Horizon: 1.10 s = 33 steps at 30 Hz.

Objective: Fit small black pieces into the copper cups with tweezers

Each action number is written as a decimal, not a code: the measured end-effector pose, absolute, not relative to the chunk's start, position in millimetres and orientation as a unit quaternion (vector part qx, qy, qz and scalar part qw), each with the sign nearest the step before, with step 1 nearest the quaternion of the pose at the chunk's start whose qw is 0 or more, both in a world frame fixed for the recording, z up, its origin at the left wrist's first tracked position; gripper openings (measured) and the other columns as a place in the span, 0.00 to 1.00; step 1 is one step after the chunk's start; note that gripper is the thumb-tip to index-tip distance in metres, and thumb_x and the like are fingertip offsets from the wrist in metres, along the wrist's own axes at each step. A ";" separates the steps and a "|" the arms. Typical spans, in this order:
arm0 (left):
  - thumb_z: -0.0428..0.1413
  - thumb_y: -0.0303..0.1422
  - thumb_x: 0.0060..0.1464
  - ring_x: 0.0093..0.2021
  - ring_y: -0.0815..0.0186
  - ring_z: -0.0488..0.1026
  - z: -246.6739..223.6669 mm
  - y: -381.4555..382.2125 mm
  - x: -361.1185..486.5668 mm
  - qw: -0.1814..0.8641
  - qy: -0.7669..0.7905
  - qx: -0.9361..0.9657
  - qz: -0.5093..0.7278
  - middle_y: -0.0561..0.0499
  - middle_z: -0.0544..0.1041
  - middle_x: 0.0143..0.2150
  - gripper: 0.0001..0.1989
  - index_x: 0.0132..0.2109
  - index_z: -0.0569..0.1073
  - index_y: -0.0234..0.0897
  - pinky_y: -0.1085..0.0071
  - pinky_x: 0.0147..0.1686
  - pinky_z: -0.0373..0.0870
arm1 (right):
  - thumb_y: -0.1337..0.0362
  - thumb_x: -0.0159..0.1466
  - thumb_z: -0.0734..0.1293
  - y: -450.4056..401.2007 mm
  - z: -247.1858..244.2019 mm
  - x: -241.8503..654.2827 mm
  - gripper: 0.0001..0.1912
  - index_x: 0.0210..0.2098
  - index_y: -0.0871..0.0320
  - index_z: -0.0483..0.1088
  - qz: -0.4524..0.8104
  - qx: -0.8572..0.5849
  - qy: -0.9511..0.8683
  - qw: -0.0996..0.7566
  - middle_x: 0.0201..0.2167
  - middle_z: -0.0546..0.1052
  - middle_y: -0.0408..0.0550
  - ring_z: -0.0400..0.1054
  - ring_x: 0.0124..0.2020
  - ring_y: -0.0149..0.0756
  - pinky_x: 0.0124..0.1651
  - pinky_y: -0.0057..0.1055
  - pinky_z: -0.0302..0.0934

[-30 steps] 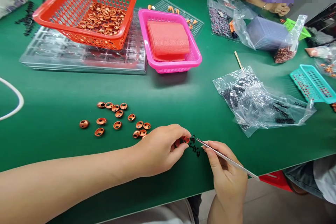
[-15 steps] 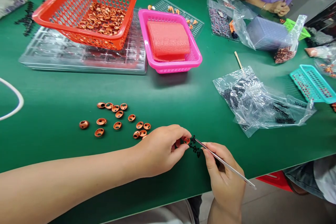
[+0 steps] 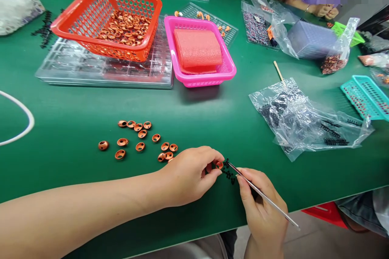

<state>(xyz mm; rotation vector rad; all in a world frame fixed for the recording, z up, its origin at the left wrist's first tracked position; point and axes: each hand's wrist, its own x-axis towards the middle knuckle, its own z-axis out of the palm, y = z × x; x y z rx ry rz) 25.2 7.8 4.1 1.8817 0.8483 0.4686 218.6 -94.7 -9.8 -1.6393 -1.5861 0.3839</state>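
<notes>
- My left hand [image 3: 191, 176]: thumb and forefinger pinching one copper cup [image 3: 219, 165], just above or on the worktop [image 3: 212, 125], can't tell which. Looks like the one piece in work.
- My right hand [image 3: 267, 220]: pinching metal tweezers [image 3: 273, 205] partway down, tips pointing at the cup.
- Tweezer tips are at the small black bits [image 3: 228, 174], just beside the held cup. Too small to tell if one is gripped.
- So I'd call it mid-piece. No black bit is visibly seated in this cup.
- Off to the left: a dozen-plus loose copper cups [image 3: 140, 147], scattered, some touching. Done or waiting? Can't tell; the dark spots in them could just be holes.
- To the right: clear bag [image 3: 304, 121] with plenty of black strips inside. Supply not run down, I'd say.
- Farther out: red basket [image 3: 133, 53] holding a big heap of copper pieces [image 3: 129, 28], sitting on clear plastic trays [image 3: 60, 71]. If those are stock, most of the run is left; if finished, I'm well in. Can't settle it from here.
- Beside it: pink basket [image 3: 202, 79], folded foam [image 3: 199, 50] inside, no copper cups showing there.
</notes>
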 end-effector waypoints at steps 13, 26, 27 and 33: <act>0.48 0.23 0.58 0.29 0.70 0.67 4.0 6.9 24.4 0.456 0.299 0.805 0.233 0.49 0.72 0.35 0.15 0.48 0.76 0.35 0.75 0.28 0.65 | 0.76 0.60 0.68 -97.4 -8.1 214.5 0.15 0.43 0.53 0.74 0.154 -0.610 -0.597 0.498 0.39 0.80 0.44 0.76 0.39 0.35 0.42 0.33 0.73; 0.48 0.24 0.59 0.35 0.64 0.70 6.8 5.7 26.2 0.421 0.300 0.831 0.205 0.47 0.75 0.38 0.13 0.48 0.74 0.32 0.70 0.33 0.67 | 0.78 0.60 0.68 -97.9 -7.0 214.8 0.16 0.43 0.55 0.74 0.163 -0.593 -0.598 0.514 0.38 0.80 0.46 0.76 0.38 0.37 0.40 0.34 0.73; 0.49 0.24 0.59 0.35 0.64 0.71 6.2 5.2 26.3 0.419 0.298 0.833 0.204 0.47 0.75 0.38 0.13 0.48 0.74 0.32 0.70 0.34 0.68 | 0.79 0.60 0.68 -98.1 -6.8 214.6 0.16 0.43 0.55 0.74 0.167 -0.587 -0.603 0.514 0.38 0.80 0.46 0.76 0.39 0.37 0.40 0.35 0.73; 0.49 0.24 0.60 0.38 0.62 0.71 5.4 4.6 26.6 0.411 0.283 0.842 0.204 0.46 0.76 0.39 0.13 0.48 0.74 0.31 0.68 0.36 0.70 | 0.80 0.60 0.67 -100.0 -5.9 215.7 0.19 0.46 0.55 0.73 0.185 -0.565 -0.645 0.480 0.40 0.80 0.47 0.76 0.41 0.37 0.40 0.36 0.73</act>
